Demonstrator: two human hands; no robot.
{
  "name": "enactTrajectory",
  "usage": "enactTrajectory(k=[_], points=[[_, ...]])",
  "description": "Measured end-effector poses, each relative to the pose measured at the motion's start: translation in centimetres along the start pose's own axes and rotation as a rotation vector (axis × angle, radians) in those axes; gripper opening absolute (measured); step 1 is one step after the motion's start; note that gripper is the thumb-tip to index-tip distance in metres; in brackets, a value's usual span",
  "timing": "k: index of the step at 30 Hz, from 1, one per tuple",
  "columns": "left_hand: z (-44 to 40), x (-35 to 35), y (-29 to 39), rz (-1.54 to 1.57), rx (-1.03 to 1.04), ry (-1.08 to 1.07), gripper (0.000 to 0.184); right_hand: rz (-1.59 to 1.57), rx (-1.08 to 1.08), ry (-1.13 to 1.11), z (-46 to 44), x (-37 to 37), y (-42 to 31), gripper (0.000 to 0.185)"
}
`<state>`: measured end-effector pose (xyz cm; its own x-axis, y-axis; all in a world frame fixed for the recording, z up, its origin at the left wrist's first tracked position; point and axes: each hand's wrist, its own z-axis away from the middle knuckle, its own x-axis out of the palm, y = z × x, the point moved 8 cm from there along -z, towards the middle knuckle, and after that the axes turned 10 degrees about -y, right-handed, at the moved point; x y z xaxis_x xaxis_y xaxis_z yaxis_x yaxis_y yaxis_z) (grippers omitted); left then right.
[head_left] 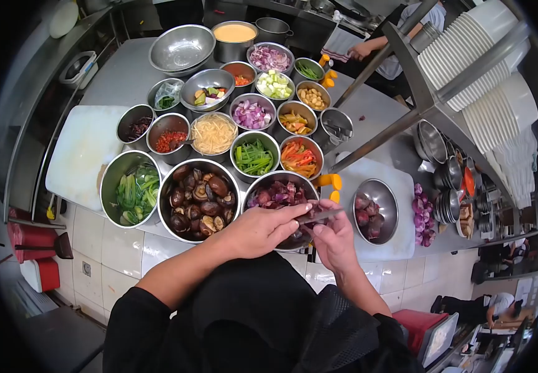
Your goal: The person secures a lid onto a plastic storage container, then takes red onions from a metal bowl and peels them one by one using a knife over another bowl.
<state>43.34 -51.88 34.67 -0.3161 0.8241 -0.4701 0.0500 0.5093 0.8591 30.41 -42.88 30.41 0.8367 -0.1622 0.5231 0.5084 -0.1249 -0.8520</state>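
Both hands are together over a steel bowl of dark red onion pieces (281, 191). My left hand (267, 231) has its fingers stretched toward the right one, touching or close to a blade; whether it grips anything is hidden. My right hand (332, 235) is closed round a small knife (320, 216), its blade lying between the hands. To the left stands a bowl of brown mushrooms (202, 200), then a pot of leafy greens (137, 191). On the right, a steel bowl (375, 212) with several dark red onions rests on a white cutting board (399, 180).
Several steel bowls of cut vegetables stand behind, including green strips (254, 156) and orange-red strips (299, 158). Purple onions (423, 217) lie at the right board's edge. Another board (85, 149) is at left. A metal shelf post (374, 142) holds stacked plates (499, 112). A person's hand (362, 50) shows behind.
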Motion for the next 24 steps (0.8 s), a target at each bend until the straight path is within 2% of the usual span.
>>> enactTrajectory(k=[4, 7, 10, 13, 16, 19, 20, 24], points=[[0.3, -1.8, -2.9, 0.189, -0.337, 0.010, 0.038, -0.014, -0.023, -0.019, 0.0, 0.3, -0.3, 0.053], [0.6, -1.7, -3.2, 0.300, -0.444, -0.024, 0.043, -0.196, -0.030, -0.022, -0.4, 0.0, -0.3, 0.054], [0.4, -1.2, -1.1, 0.160, -0.245, 0.022, 0.048, -0.238, -0.012, 0.042, -0.5, -0.4, 0.0, 0.056], [-0.3, 0.1, -0.1, 0.122, -0.242, -0.093, 0.051, -0.268, 0.075, 0.034, -0.4, -0.1, 0.4, 0.057], [-0.7, -0.1, 0.2, -0.028, -0.019, 0.018, 0.047, -0.180, 0.025, -0.010, -0.4, 0.4, 0.3, 0.056], [-0.8, -0.9, -1.0, 0.021, -0.087, 0.034, 0.043, -0.153, 0.031, -0.026, -0.7, 0.3, 0.3, 0.055], [-0.6, -1.0, -1.7, 0.123, -0.186, 0.008, 0.041, -0.151, 0.040, -0.018, -0.7, 0.3, 0.4, 0.055], [-0.4, -1.2, -0.1, 0.121, -0.219, -0.003, 0.041, -0.144, 0.051, -0.013, -1.0, 0.7, 0.2, 0.056]])
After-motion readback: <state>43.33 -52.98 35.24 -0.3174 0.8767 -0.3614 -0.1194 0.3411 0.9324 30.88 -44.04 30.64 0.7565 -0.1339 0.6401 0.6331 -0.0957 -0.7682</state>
